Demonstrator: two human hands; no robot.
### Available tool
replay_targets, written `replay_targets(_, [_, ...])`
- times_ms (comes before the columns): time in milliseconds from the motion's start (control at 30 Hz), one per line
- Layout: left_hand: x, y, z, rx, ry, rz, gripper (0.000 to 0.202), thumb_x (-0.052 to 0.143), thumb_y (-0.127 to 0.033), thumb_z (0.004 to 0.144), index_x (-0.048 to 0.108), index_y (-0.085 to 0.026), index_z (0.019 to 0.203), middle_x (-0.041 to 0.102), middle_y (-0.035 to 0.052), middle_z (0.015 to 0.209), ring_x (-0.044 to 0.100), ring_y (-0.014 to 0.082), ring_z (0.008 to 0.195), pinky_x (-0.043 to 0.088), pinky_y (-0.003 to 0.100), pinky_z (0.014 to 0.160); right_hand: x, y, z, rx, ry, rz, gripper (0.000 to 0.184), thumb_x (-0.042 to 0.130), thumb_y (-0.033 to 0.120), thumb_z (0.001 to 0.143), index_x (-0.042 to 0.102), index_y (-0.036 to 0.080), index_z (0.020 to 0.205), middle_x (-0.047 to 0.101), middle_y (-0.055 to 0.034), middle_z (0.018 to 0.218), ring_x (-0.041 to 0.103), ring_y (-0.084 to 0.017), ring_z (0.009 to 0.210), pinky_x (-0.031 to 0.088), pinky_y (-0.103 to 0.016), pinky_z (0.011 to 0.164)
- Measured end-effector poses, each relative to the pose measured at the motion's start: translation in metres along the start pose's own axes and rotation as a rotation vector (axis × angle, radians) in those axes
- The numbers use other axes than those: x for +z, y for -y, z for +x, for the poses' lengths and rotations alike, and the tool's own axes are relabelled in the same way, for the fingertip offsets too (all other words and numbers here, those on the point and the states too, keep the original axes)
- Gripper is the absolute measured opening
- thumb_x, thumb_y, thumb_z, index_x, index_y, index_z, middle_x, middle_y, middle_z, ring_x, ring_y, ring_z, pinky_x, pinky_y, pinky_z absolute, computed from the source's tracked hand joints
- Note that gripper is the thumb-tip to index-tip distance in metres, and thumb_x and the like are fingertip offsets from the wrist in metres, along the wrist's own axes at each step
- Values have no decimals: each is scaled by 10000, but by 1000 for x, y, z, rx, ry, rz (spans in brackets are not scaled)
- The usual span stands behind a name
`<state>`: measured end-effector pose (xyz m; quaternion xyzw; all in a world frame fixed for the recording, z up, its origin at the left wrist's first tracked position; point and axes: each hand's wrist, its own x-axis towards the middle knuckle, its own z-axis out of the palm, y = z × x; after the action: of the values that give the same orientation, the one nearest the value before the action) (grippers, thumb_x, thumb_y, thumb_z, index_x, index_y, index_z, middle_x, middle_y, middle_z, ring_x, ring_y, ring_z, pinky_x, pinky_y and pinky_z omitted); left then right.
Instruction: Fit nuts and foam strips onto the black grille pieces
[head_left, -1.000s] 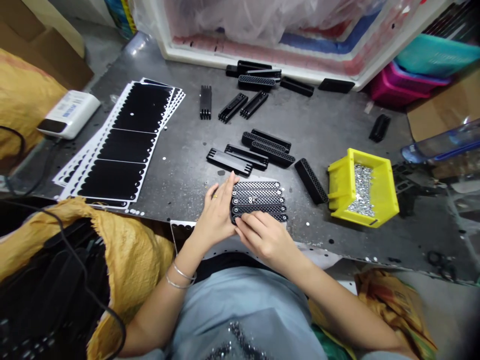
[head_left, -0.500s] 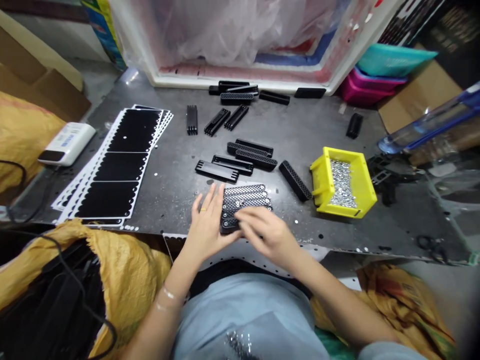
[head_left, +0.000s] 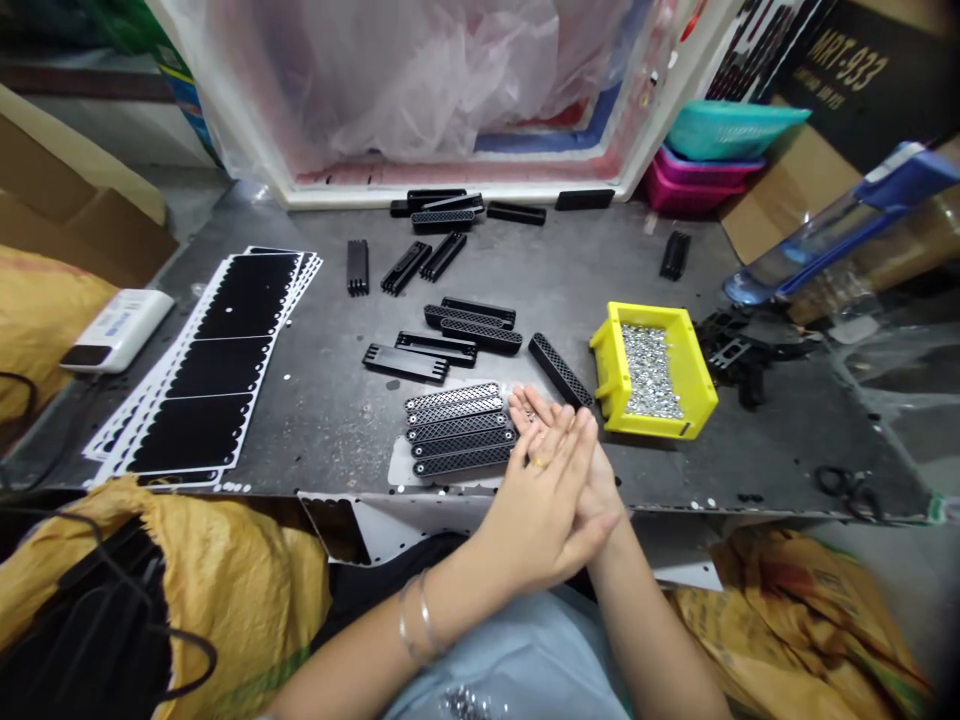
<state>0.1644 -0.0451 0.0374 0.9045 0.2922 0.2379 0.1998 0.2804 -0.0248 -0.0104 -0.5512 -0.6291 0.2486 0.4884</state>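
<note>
Several black mesh grille strips [head_left: 459,430] lie side by side in a row on a white sheet near the grey table's front edge. Just right of them, my left hand [head_left: 547,500], with a ring and wrist bangles, lies flat across my right hand [head_left: 606,487]. Both hands have their fingers stretched out, and the right hand's fingertips stick out beyond the left hand's. Neither hand touches the strips. Whether anything lies between the two palms is hidden. A yellow bin [head_left: 645,425] of small silver screws stands right of the hands.
More loose black grille pieces [head_left: 472,320] are scattered over the middle and back of the table. Black sticker sheets [head_left: 217,370] and a white device [head_left: 116,328] lie left. A white foam box [head_left: 450,185], coloured baskets [head_left: 720,130], yellow sacks [head_left: 247,560] and scissors [head_left: 847,485] ring the table.
Both hands have left the row of grille strips and moved right. The left hand has crossed over onto the right hand. The view has tilted up.
</note>
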Motion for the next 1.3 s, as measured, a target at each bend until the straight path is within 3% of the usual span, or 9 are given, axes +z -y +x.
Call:
replay_targets(167, [-26,17,-70,-37,-35,-115,616,489,-233,1036,290,-212,1618,562,99,1539,460,211,1485,452,429,1172,-73,2,27,183,-268,499,424,378,399,1066,681,233,1311,688,-117,1338,637,-259,1305,517,-548,1121])
replay_targets(267, [-29,36,-98,-145,-53,-81,577,547,-192,1014,392,-243,1567,626,98,1461,569,226,1374,498,434,1111,-114,4,43,64,-491,172,421,393,384,1070,681,204,1320,664,-148,1357,613,-289,1326,451,-579,1161])
replay_targets(367, [-21,44,-103,-169,-59,-22,544,571,-204,1015,433,-236,1541,663,112,1386,622,249,1271,508,450,1063,-128,18,30,1,-488,-286,332,481,336,1056,722,239,1262,666,-131,1350,573,-310,1347,400,-603,1183])
replay_targets(533, [-10,40,-91,-207,-91,-22,423,542,-212,1040,513,-230,1462,723,85,1165,664,230,1053,508,400,916,-76,46,-41,-76,140,-245,261,604,202,990,728,321,1187,738,-67,1094,732,-268,996,634,-420,886])
replay_targets(600, [-16,41,-92,-221,-79,-26,391,551,-248,1043,533,-226,1433,733,73,1106,664,227,1004,495,384,877,-55,47,-63,-86,242,-193,306,575,180,992,695,316,1238,737,-78,1061,751,-271,908,660,-404,777])
replay_targets(900, [-75,62,-134,-350,-56,3,156,638,-375,999,722,-248,966,790,4,937,688,200,860,456,371,870,-119,21,-68,40,20,-459,222,605,252,1000,722,273,1188,685,-87,1075,694,-213,835,594,-360,726])
replay_targets(1000, [-66,59,-126,-475,-80,-237,190,613,-378,1004,727,-233,960,780,23,941,696,198,863,494,329,825,-87,34,-69,-79,-36,-408,249,614,193,991,715,247,1212,621,-117,1167,676,-201,907,592,-335,755])
replay_targets(1167, [-51,47,-106,-586,-70,-504,326,476,-368,1057,671,-197,860,709,10,813,650,159,757,485,249,728,6,57,-68,-278,274,-106,306,595,162,1011,669,202,1305,641,-105,1059,668,-206,978,599,-341,851])
replay_targets(1300, [-47,46,-106,-631,-132,-451,415,427,-400,1073,563,-197,738,590,-24,673,553,124,624,424,222,612,16,59,-65,-286,292,90,263,612,139,998,713,230,1223,662,-86,1039,673,-198,965,602,-345,838])
